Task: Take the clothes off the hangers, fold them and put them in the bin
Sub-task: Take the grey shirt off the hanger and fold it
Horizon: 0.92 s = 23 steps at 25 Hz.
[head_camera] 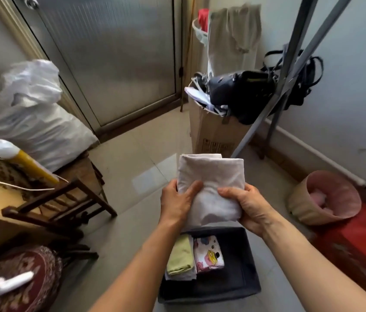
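A folded pale grey-white garment (pixel 211 176) is held up in front of me above the dark fabric bin (pixel 242 278). My left hand (pixel 177 203) grips its left edge, thumb on top. My right hand (pixel 247 206) grips its right edge, thumb across the cloth. Inside the bin lie a folded green piece (pixel 182 255) on a white one, and a folded cartoon-print piece (pixel 209 253) beside them. A beige garment (pixel 233 34) hangs at the back by the wall.
A grey rack's legs (pixel 290 70) slant down at the right. A cardboard box (pixel 211 134) with a black bag (pixel 242 91) stands behind. A wooden chair (pixel 65 199) and white sack (pixel 31 113) are left; a pink basket (pixel 326 197) is right.
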Tool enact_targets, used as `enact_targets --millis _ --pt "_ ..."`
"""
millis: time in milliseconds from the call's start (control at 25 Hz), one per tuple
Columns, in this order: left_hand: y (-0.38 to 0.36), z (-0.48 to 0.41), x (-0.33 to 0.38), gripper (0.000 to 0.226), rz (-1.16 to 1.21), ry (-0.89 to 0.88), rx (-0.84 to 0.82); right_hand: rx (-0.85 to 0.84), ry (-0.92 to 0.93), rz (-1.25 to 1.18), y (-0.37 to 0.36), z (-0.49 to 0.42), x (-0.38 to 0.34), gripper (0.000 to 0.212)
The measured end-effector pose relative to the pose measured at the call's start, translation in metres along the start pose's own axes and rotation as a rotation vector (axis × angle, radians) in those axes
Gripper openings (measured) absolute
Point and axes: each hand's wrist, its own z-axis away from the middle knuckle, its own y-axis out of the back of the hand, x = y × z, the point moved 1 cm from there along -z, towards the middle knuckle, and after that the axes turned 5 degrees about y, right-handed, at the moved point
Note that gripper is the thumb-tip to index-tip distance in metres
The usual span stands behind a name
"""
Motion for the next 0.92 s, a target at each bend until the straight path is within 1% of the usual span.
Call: enact_targets --millis 80,200,280,360,520,600,720,920 --pt "-0.009 -0.024 -0.035 0.033 0.009 0.054 -0.004 0.060 -0.022 0.016 0.016 -0.030 0.035 0.029" --pt "-0.022 -0.055 -0.104 0.033 0.031 0.156 -0.051 0.073 -0.118 0.039 0.047 -0.072 0.096 0.025" --pt "-0.030 -0.072 -0.160 0.034 0.070 0.226 -0.069 0.065 -0.193 0.063 0.072 -0.097 0.143 0.028" --pt "-0.038 -0.085 -0.212 0.029 0.066 0.284 -0.094 0.081 -0.278 0.095 0.097 -0.117 0.189 0.034" --pt "-0.062 -0.115 -0.314 0.031 -0.006 0.400 -0.127 0.131 -0.380 0.106 0.150 -0.149 0.288 0.032" --pt "-0.074 -0.128 -0.358 0.030 0.001 0.479 -0.136 0.144 -0.406 0.079 0.175 -0.163 0.334 0.035" --pt "-0.093 -0.145 -0.419 0.038 0.064 0.572 -0.160 0.180 -0.427 0.034 0.208 -0.187 0.399 0.036" --pt "-0.121 -0.187 -0.493 0.044 -0.011 0.551 -0.076 0.204 -0.402 0.054 0.238 -0.235 0.468 0.034"
